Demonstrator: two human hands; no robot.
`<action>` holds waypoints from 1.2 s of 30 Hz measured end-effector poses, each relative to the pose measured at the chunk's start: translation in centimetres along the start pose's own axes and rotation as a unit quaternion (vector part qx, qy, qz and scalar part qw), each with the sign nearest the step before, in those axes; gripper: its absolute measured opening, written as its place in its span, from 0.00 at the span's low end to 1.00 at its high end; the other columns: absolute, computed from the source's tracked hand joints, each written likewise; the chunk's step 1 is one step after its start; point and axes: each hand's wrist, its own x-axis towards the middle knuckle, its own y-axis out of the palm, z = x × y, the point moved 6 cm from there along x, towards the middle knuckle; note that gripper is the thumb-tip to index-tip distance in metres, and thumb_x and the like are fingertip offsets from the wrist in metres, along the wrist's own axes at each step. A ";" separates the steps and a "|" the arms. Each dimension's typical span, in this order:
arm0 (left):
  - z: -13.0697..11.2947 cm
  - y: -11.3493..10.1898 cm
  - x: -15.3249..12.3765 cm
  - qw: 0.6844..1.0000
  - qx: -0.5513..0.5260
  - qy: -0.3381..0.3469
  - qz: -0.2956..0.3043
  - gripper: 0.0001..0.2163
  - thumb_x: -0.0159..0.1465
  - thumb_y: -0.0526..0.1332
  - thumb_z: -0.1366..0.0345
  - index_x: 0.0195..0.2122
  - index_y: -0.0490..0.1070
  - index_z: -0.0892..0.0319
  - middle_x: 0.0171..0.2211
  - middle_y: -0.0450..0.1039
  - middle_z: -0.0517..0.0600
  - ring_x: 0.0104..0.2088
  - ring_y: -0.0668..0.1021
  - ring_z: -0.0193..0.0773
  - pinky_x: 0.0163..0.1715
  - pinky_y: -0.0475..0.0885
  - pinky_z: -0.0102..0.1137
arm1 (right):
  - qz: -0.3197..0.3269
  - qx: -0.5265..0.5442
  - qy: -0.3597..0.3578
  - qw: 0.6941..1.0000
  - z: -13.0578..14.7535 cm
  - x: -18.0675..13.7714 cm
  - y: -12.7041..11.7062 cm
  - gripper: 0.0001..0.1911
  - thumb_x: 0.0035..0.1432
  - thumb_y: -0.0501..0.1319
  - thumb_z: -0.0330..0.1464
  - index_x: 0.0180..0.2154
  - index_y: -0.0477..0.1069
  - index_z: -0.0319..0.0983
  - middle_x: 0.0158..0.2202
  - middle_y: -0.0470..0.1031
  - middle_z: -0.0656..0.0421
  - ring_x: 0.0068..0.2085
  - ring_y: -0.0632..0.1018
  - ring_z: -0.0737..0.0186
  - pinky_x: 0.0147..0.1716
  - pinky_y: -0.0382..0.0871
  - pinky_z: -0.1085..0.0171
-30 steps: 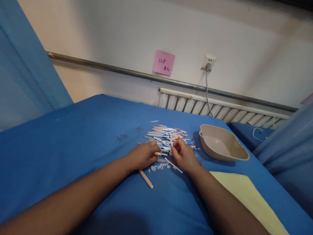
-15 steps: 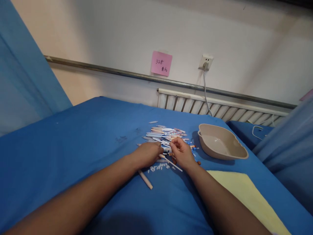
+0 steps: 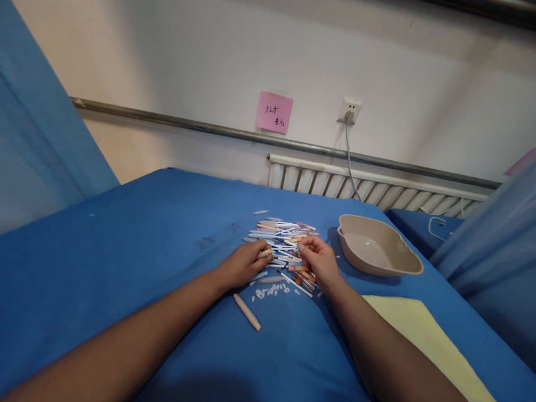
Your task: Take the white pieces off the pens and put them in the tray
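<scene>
My left hand (image 3: 247, 262) is closed around a beige pen barrel (image 3: 263, 254), whose end shows at the fingertips. My right hand (image 3: 320, 259) is in a pinch at the right side of the pile; what lies between its fingertips is too small to make out. Between and beyond the hands lies a heap of pen parts: pale barrels (image 3: 263, 235), thin white refills (image 3: 287, 247) and brown-orange pieces (image 3: 298, 268). Nearer to me are small white bits (image 3: 272, 290) and a separate beige barrel (image 3: 247, 312).
A beige basin (image 3: 379, 245) stands right of the pile. A yellow cloth (image 3: 419, 329) lies partly under my right forearm. Blue sheeting (image 3: 125, 240) covers the table. Behind it are a radiator (image 3: 314, 177), a metal rail (image 3: 209, 127) and a plugged-in socket (image 3: 349, 110).
My left hand has drawn slightly back to the left, uncovering more barrels and the separate beige one. A white refill that was by its fingers now lies on the sheet. The right hand stays near its place.
</scene>
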 end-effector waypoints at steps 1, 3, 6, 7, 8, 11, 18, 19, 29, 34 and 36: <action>0.2 0.0 0.0 1.000 -0.017 -0.008 -0.008 0.10 0.63 0.50 0.60 0.30 0.64 0.59 0.25 0.64 0.45 0.27 0.66 0.33 0.27 0.60 0.26 | 0.000 0.000 0.002 1.000 0.1 -0.1 0.0 0.14 0.45 0.64 0.42 0.27 0.65 0.39 0.17 0.61 0.68 0.17 0.58 0.73 0.17 0.51 0.71; 0.4 -0.1 0.1 0.998 -0.049 -0.019 -0.029 0.11 0.62 0.51 0.59 0.28 0.63 0.59 0.23 0.61 0.43 0.26 0.64 0.32 0.26 0.58 0.26 | 0.000 -0.002 0.001 1.000 0.2 -0.2 0.0 0.14 0.45 0.64 0.41 0.27 0.65 0.38 0.17 0.61 0.68 0.18 0.58 0.73 0.17 0.51 0.71; 0.9 -0.2 0.2 0.991 -0.116 -0.050 -0.054 0.11 0.61 0.53 0.58 0.27 0.62 0.60 0.22 0.59 0.42 0.25 0.62 0.31 0.25 0.58 0.25 | 0.008 -0.005 -0.004 1.000 0.4 -0.4 0.1 0.13 0.46 0.64 0.40 0.27 0.66 0.38 0.18 0.61 0.67 0.19 0.59 0.73 0.18 0.52 0.71; 1.1 -0.1 0.2 0.985 -0.150 -0.063 -0.059 0.11 0.60 0.54 0.57 0.28 0.63 0.60 0.22 0.58 0.42 0.24 0.62 0.30 0.24 0.58 0.25 | 0.014 -0.005 -0.005 1.000 0.4 -0.4 0.1 0.13 0.46 0.64 0.40 0.27 0.67 0.38 0.18 0.61 0.67 0.19 0.59 0.73 0.18 0.53 0.71; 1.3 -0.1 0.1 0.977 -0.189 -0.078 -0.062 0.11 0.59 0.55 0.57 0.30 0.64 0.60 0.22 0.58 0.41 0.23 0.62 0.30 0.23 0.58 0.25 | 0.019 -0.004 -0.006 1.000 0.4 -0.4 0.1 0.13 0.46 0.64 0.40 0.28 0.67 0.38 0.18 0.61 0.67 0.19 0.59 0.73 0.18 0.53 0.71; 2.0 0.2 -0.1 0.945 -0.298 -0.119 -0.065 0.13 0.57 0.58 0.56 0.36 0.65 0.60 0.21 0.59 0.40 0.20 0.61 0.28 0.20 0.57 0.23 | 0.023 -0.014 -0.009 1.000 0.4 -0.5 -0.1 0.12 0.46 0.64 0.40 0.28 0.68 0.38 0.18 0.61 0.66 0.19 0.59 0.72 0.19 0.54 0.71; 2.2 0.2 -0.4 0.914 -0.373 -0.142 -0.065 0.15 0.54 0.62 0.55 0.36 0.68 0.62 0.21 0.62 0.41 0.19 0.62 0.26 0.19 0.58 0.22 | 0.032 -0.059 -0.026 0.997 0.8 -0.5 -0.2 0.11 0.46 0.64 0.39 0.26 0.68 0.37 0.20 0.64 0.65 0.21 0.61 0.72 0.21 0.56 0.71; 2.1 0.2 -0.4 0.914 -0.374 -0.143 -0.065 0.15 0.54 0.62 0.55 0.36 0.68 0.62 0.22 0.62 0.42 0.19 0.62 0.26 0.19 0.58 0.22 | 0.035 -0.065 -0.029 0.997 0.8 -0.5 -0.2 0.11 0.46 0.64 0.39 0.26 0.69 0.37 0.20 0.64 0.65 0.21 0.61 0.72 0.21 0.56 0.71; 1.6 0.2 -0.3 0.936 -0.330 -0.117 -0.048 0.13 0.56 0.60 0.56 0.33 0.68 0.63 0.19 0.57 0.40 0.19 0.59 0.26 0.18 0.56 0.22 | 0.042 -0.110 -0.049 0.992 1.4 -0.6 0.0 0.12 0.45 0.64 0.40 0.25 0.69 0.38 0.21 0.67 0.63 0.24 0.66 0.69 0.25 0.61 0.69; 1.3 -0.1 -0.3 0.963 -0.251 -0.086 -0.055 0.11 0.56 0.59 0.58 0.32 0.71 0.63 0.23 0.63 0.43 0.24 0.64 0.29 0.23 0.60 0.24 | 0.060 -0.120 -0.042 0.990 1.2 -0.7 0.5 0.12 0.46 0.63 0.40 0.25 0.68 0.38 0.22 0.67 0.63 0.24 0.67 0.68 0.26 0.64 0.68; 1.1 -0.1 -0.4 0.968 -0.231 -0.077 -0.059 0.10 0.56 0.59 0.60 0.33 0.72 0.62 0.26 0.67 0.45 0.27 0.67 0.31 0.27 0.63 0.25 | 0.068 -0.121 -0.044 0.989 1.0 -0.8 0.8 0.12 0.46 0.63 0.40 0.26 0.68 0.38 0.22 0.68 0.62 0.25 0.69 0.68 0.27 0.65 0.67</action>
